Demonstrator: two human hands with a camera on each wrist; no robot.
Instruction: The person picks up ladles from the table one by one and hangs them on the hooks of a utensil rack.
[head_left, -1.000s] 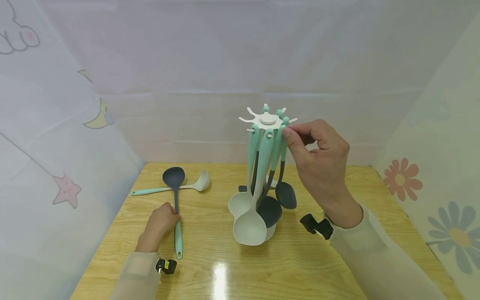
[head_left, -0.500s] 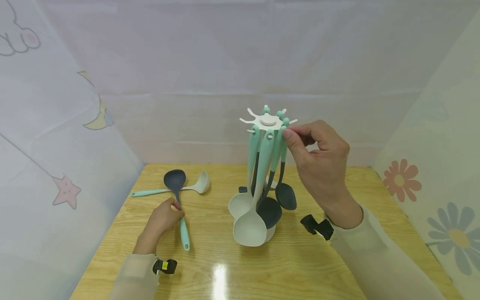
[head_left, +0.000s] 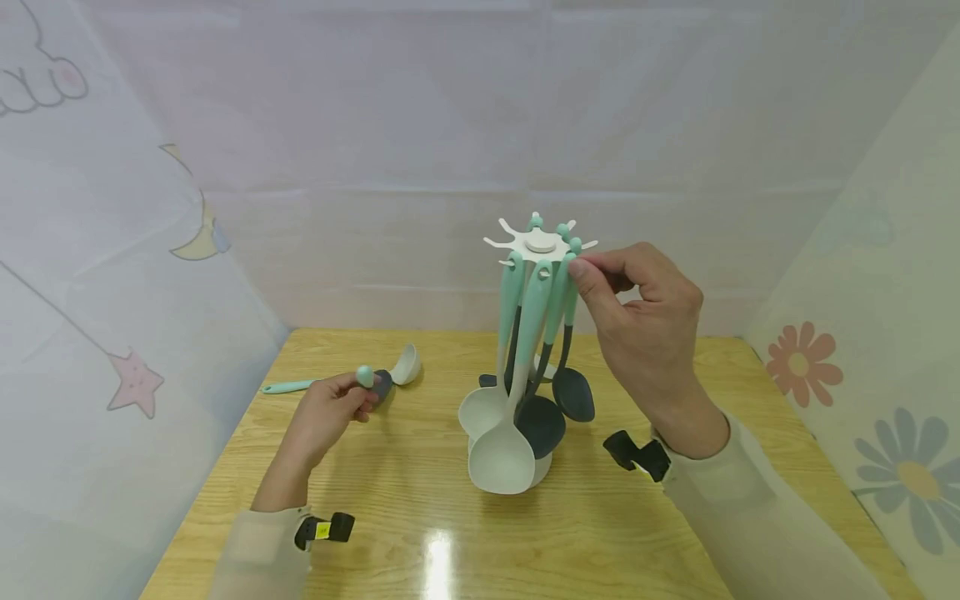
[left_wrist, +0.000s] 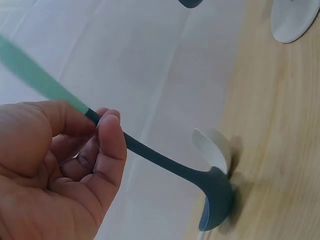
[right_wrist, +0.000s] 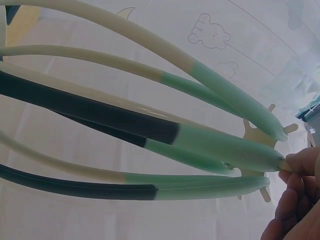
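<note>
My left hand [head_left: 318, 421] pinches a dark ladle [left_wrist: 165, 162] on its shaft just below the mint handle. The ladle stands tilted up, its bowl low over the wooden table at the left; whether it touches the table I cannot tell. A white ladle [head_left: 407, 365] with a mint handle lies behind it, partly hidden by the hand. My right hand [head_left: 648, 321] pinches a hook tip of the white utensil rack [head_left: 540, 243], where a dark utensil's mint handle [right_wrist: 230, 147] hangs. Several white and dark utensils hang around this rack.
The rack stands near the middle of the wooden table [head_left: 420, 467], a large white ladle [head_left: 501, 458] hanging at its front. Several hooks at its left and back carry no utensil. Printed cloth walls [head_left: 375, 167] enclose the back and sides.
The dark ladle lay across the white ladle; my left hand has raised its handle end and moved forward, so it now points up toward the head camera. My right hand stays at the rack.
</note>
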